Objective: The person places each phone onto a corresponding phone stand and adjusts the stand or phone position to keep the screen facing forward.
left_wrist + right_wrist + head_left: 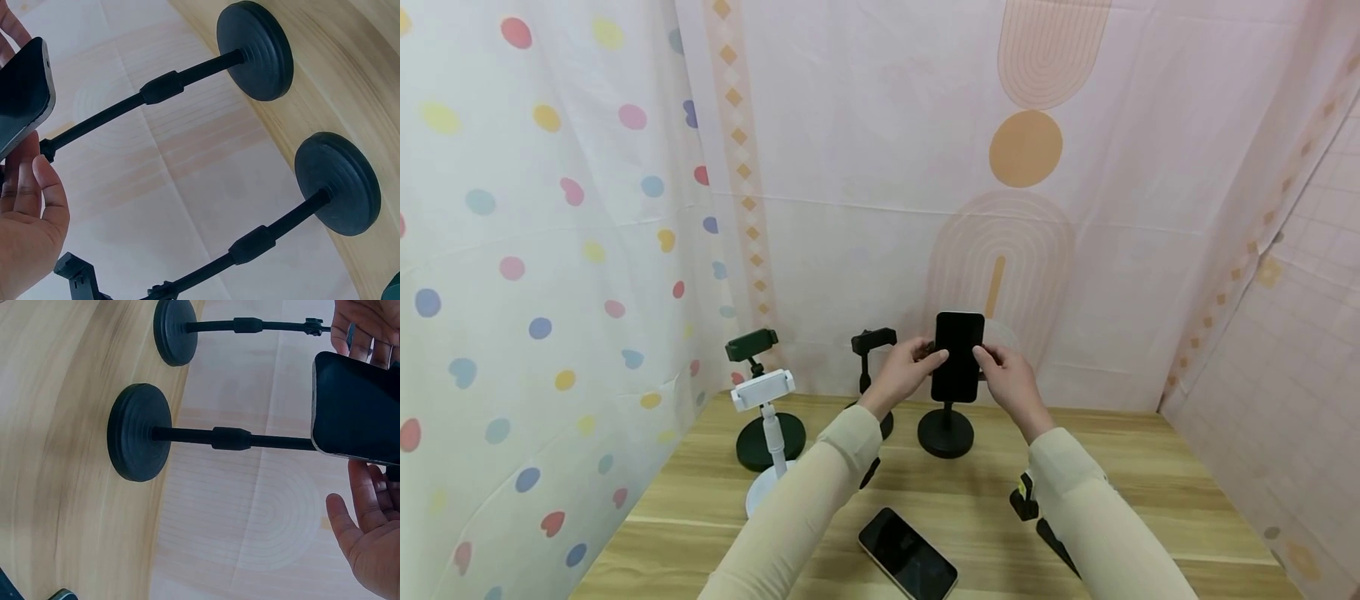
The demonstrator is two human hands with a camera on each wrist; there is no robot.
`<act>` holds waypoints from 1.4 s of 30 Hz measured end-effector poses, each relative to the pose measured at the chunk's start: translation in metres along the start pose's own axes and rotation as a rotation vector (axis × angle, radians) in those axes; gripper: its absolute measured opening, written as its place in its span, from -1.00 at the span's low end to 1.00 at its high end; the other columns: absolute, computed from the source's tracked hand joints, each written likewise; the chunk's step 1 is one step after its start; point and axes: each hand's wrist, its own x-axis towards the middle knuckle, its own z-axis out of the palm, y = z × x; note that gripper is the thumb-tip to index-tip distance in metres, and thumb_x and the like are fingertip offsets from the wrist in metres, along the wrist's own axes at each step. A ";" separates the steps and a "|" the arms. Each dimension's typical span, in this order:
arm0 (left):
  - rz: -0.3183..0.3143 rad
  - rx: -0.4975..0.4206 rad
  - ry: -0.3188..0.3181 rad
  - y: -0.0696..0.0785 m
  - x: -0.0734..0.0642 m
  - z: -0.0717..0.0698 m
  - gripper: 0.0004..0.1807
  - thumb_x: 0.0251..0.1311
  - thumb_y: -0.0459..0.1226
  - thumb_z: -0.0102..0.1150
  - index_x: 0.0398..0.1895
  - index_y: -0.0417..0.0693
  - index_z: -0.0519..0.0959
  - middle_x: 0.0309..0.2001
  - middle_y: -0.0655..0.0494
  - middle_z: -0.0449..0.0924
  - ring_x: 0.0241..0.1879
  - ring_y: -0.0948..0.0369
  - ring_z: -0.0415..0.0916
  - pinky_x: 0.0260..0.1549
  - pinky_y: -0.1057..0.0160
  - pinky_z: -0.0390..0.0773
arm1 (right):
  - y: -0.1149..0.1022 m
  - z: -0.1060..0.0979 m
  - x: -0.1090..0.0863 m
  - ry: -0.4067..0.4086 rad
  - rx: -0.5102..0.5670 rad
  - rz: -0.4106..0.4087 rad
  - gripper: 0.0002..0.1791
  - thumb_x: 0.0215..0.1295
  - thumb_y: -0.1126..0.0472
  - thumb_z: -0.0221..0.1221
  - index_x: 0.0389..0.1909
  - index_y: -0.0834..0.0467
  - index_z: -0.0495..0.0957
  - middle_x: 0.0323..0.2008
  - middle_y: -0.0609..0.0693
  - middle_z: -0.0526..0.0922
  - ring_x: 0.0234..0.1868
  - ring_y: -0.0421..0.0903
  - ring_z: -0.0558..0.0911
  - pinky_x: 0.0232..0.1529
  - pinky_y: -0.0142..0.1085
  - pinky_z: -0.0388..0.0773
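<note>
A black smartphone (958, 357) stands upright at the head of a black phone stand (946, 433), its dark screen towards me. My left hand (908, 372) holds the phone's left side, thumb near the screen edge and fingers partly hidden behind it. On the opposite side, my right hand (1011, 382) has its thumb by the phone's edge, with fingers reaching behind. In the right wrist view, the phone (356, 409) lies between both hands, and a black clamp piece (393, 473) shows at its edge. Whether the clamp grips the phone is hidden.
Left of the hands stand another black phone stand (874, 340), a dark green one (752, 344) and a white one (763, 389). A second smartphone (908, 554) lies on the wooden table (985, 533). Black parts (1024, 500) lie beside my right sleeve.
</note>
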 end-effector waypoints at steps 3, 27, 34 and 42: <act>0.010 -0.008 -0.001 -0.001 -0.002 0.000 -0.54 0.43 -0.03 0.11 0.22 -0.13 0.53 -0.04 0.01 0.63 -0.11 0.14 0.58 -0.05 0.10 0.57 | 0.002 0.000 -0.002 -0.004 0.007 0.007 -0.41 0.55 -0.11 -0.03 0.29 0.29 0.45 0.13 0.25 0.57 0.00 0.17 0.65 0.18 0.10 0.43; 0.021 -0.037 -0.028 -0.021 -0.014 -0.002 -0.70 0.47 -0.09 0.07 0.04 -0.06 0.62 -0.14 0.07 0.65 -0.18 0.15 0.63 -0.03 0.04 0.54 | 0.019 0.005 -0.013 0.012 0.046 0.050 -0.53 0.57 -0.02 -0.03 0.18 0.27 0.53 0.07 0.24 0.61 0.02 0.14 0.64 0.14 0.08 0.46; 0.015 -0.026 -0.024 -0.026 -0.018 0.000 -0.73 0.47 -0.14 0.07 -0.02 -0.11 0.63 -0.19 0.08 0.66 -0.19 0.18 0.62 -0.04 0.06 0.54 | 0.024 0.004 -0.017 0.001 0.056 0.080 -0.51 0.56 -0.05 -0.03 0.21 0.24 0.52 0.07 0.22 0.60 0.05 0.14 0.62 0.15 0.09 0.45; -0.001 -0.012 -0.041 -0.032 -0.024 0.000 -0.72 0.48 -0.15 0.06 0.05 -0.09 0.63 -0.16 0.11 0.67 -0.17 0.20 0.62 0.04 0.02 0.53 | 0.031 0.004 -0.024 -0.011 0.057 0.096 -0.48 0.57 -0.05 -0.05 0.26 0.28 0.47 0.12 0.27 0.58 0.08 0.15 0.61 0.19 0.13 0.40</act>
